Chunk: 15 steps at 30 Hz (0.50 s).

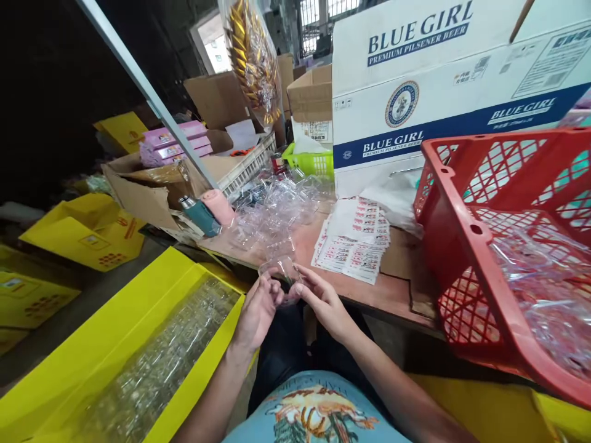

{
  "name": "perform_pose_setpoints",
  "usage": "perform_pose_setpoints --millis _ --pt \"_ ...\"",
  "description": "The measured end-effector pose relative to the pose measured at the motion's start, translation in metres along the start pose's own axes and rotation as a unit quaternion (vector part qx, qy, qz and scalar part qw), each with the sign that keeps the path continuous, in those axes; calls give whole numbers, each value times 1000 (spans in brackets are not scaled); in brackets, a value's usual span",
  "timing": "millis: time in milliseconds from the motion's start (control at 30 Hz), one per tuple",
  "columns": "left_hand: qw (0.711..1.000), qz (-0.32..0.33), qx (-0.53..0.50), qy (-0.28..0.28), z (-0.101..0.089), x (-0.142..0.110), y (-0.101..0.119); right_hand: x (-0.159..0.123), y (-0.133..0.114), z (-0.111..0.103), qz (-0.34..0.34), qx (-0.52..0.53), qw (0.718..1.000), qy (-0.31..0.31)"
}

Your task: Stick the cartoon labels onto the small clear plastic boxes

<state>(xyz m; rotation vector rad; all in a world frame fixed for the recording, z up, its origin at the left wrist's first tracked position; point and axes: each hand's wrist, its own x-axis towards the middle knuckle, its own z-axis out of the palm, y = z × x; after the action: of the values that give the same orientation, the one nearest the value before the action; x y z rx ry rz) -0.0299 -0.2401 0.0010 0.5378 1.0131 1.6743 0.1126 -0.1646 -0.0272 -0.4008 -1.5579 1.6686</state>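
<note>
Between my two hands, just off the table's front edge, is a small clear plastic box [282, 268]. My left hand [259, 307] grips its left side with curled fingers. On the other side, my right hand [325, 301] pinches the box between thumb and fingers. Beyond them, a heap of similar clear plastic boxes [286, 203] lies on the table [305, 246]. Right of the heap are spread sheets of printed stickers [355, 240] with red and black marks. A long yellow carton [152, 314] at my left holds rows of clear plastic boxes.
A red plastic basket [466, 227] with clear plastic pieces stands at the right. Behind the stickers rises a white Blue Girl beer carton [401, 104]. Two bottles, teal [202, 215] and pink [218, 206], stand left of the heap. A metal pole [152, 101] slants across the left.
</note>
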Motion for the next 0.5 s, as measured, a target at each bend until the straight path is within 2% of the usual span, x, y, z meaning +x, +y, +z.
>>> perform_pose_setpoints --millis 100,167,233,300,367,433,500 --pt "997 46 61 20 1 9 20 -4 1 -14 -65 -139 987 41" --pt "989 72 130 11 10 16 26 -7 0 -24 -99 -184 975 80" --pt "972 73 222 -36 22 25 24 -6 -4 -33 -82 -147 979 116" --pt "935 102 329 -84 32 36 15 0 -8 -43 -34 -72 989 120" --pt "866 197 451 -90 30 52 6 10 -11 -53 -4 -28 992 120" --pt "749 328 574 -52 15 71 1 23 -7 -62 3 -36 989 143" --pt "622 407 669 -12 -9 93 3 37 3 -68 14 -69 985 156"
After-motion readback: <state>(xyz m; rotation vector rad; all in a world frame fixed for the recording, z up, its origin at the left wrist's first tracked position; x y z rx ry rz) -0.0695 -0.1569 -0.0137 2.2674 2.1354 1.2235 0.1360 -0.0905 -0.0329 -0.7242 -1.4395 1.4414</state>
